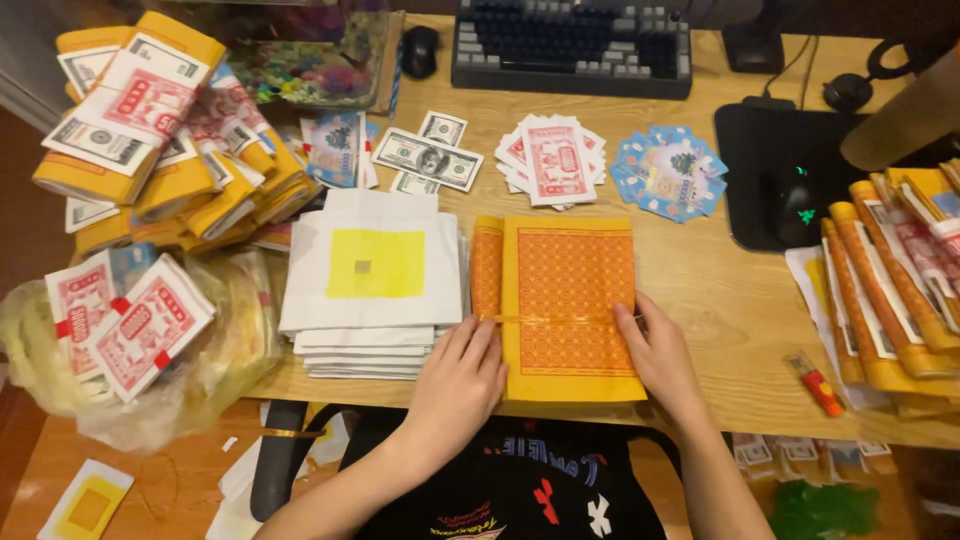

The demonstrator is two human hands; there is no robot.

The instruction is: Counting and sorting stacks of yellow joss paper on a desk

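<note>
A stack of yellow paper sheets with an orange patterned panel (572, 270) lies at the front edge of the wooden desk (720, 300). A thin yellow band (555, 319) crosses the stack. My left hand (458, 380) rests on the stack's left edge, fingers on the band. My right hand (655, 350) presses the band at the stack's right side. Left of it sits a stack of white sheets with a yellow square (372, 275).
Behind lie loose banknote-style papers (428, 158), red-and-white slips (556, 160) and blue slips (668, 172). Bundled yellow packs (150, 130) pile up at left, more bundles (900, 270) at right. A keyboard (572, 45), two mice and a red lighter (818, 384) are also on the desk.
</note>
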